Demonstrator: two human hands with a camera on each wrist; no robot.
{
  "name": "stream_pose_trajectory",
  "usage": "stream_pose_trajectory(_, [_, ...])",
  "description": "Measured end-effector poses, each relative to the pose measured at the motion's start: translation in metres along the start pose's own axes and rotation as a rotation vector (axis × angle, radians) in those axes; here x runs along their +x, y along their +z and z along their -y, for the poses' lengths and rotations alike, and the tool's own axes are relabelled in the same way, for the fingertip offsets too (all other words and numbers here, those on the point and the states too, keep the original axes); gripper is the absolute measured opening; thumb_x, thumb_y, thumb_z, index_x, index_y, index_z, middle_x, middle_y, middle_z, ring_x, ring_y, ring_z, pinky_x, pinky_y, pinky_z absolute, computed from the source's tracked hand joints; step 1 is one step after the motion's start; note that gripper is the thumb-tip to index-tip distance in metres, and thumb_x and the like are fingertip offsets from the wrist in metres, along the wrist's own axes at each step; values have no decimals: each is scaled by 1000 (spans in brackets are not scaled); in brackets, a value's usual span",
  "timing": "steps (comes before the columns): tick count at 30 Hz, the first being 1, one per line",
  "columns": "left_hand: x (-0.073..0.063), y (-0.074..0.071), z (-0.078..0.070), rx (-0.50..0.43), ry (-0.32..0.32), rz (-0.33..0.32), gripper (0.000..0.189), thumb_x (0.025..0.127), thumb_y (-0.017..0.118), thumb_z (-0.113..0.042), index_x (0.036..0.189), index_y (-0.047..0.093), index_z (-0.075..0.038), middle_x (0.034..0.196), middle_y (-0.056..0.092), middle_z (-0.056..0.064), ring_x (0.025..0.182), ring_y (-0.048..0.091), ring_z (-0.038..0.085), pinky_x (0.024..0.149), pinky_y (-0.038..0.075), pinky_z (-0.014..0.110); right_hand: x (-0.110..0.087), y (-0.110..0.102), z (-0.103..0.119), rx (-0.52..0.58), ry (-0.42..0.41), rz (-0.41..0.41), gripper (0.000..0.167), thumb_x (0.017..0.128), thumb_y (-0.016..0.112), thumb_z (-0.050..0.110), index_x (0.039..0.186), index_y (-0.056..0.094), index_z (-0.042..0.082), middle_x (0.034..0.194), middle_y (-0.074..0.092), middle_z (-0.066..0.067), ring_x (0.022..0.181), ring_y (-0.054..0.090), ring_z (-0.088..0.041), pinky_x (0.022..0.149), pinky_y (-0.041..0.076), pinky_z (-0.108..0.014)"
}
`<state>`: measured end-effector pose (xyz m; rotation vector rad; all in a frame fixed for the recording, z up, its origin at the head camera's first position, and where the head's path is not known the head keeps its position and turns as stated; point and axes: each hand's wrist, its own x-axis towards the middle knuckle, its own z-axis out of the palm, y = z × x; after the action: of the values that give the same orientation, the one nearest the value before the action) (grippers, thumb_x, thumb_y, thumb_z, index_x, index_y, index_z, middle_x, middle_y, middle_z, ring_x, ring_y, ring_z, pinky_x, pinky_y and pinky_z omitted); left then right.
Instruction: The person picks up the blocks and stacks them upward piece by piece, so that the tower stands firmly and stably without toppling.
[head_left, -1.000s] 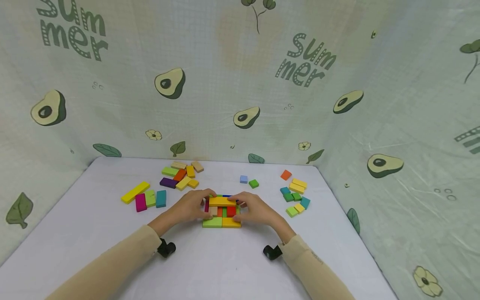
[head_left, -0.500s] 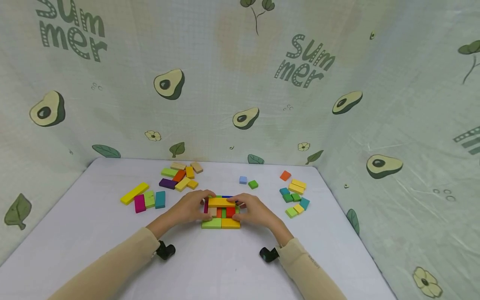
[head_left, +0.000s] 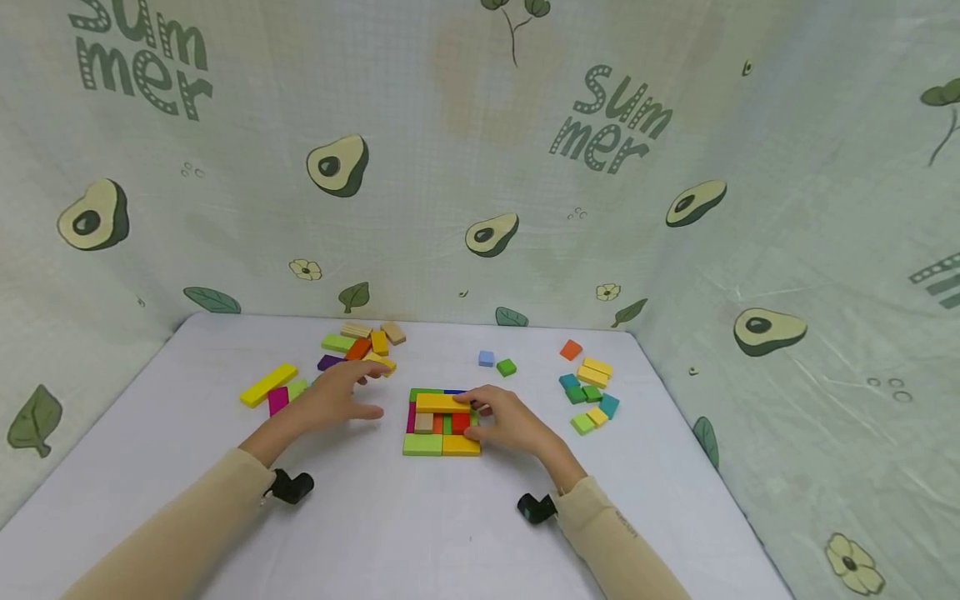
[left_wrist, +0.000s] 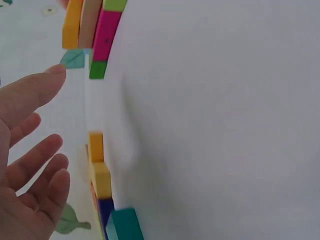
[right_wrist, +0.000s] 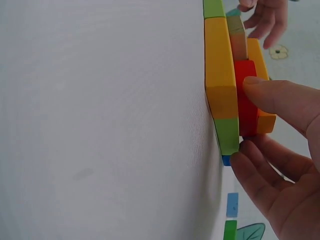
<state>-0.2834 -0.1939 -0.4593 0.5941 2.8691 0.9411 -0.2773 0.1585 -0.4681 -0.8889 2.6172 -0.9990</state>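
Observation:
A low stack of coloured toy blocks (head_left: 423,446) sits in the middle of the table, a long yellow block (head_left: 438,403) lying across its top. My right hand (head_left: 512,421) holds the stack's right side. In the right wrist view its thumb presses the red block (right_wrist: 246,100), while the fingertips (right_wrist: 242,159) curl at the far corner by a light green block (right_wrist: 227,135). To the left of the stack, apart from it, my left hand (head_left: 330,404) hovers with fingers spread and nothing in them. It hides part of the loose blocks behind it.
Loose blocks lie at the back left, among them a yellow bar (head_left: 268,385), a magenta block (head_left: 277,400) and a red-orange block (head_left: 358,349). Behind the stack are a blue cube (head_left: 486,358) and a green block (head_left: 507,367). Small blocks (head_left: 592,393) are scattered at the right.
My left hand has let go of the stack's left side and moved left towards the loose blocks. My right hand stays at the stack's right side.

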Motion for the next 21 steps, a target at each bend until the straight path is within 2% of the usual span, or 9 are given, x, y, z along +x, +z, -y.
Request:
stream_pose_trajectory(5, [-13,-28,26,55,-38,-42,70,91,86,-31,152,56,-12,142,63,18,129,56,42,106,49,66,-1,-1,-1,-3,-9,-2,54,97,80,20,149,62,19,145,62,-3,123,62,-21,107,55,-40])
stream_pose_trajectory(13, [-34,-70,77,147,-98,-125,65,97,79,-30,152,53,-6,140,61,28,127,54,50,98,52,70,1,-1,-1,6,-5,1,56,97,81,18,149,62,20,145,62,-1,123,61,-19,108,55,-37])
stream_pose_trajectory(16, [-43,-80,99,176,-109,-134,63,97,79,-29,149,55,-4,137,62,30,123,56,51,94,55,68,1,0,0,13,-6,2,55,97,81,18,149,62,19,144,62,-1,123,61,-20,108,55,-37])
stream_pose_trajectory(21, [-57,-85,129,181,-107,-108,62,96,81,-25,147,55,-2,133,64,31,117,61,49,94,56,66,2,-1,0,12,2,2,55,97,81,18,149,62,19,144,62,0,124,61,-21,108,54,-37])
